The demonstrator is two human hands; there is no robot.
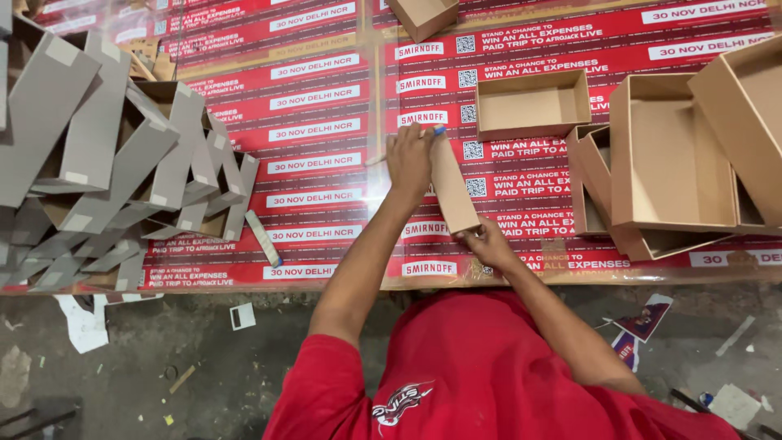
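A long narrow brown cardboard piece [453,189] lies at an angle on the red printed table cover [318,163]. My left hand [410,159] rests on its far end and grips a thin stick with a blue tip [437,130], the tip touching the cardboard's far edge. At the near end of the same piece, my right hand [489,243] pinches it with the fingers. My red shirt fills the bottom of the view.
An open shallow brown box [533,102] sits just beyond the strip. Several larger brown trays [672,163] are stacked at the right. A heap of grey folded cardboard [106,163] covers the left side. A small pale strip [262,238] lies near it. Paper scraps [81,322] litter the floor.
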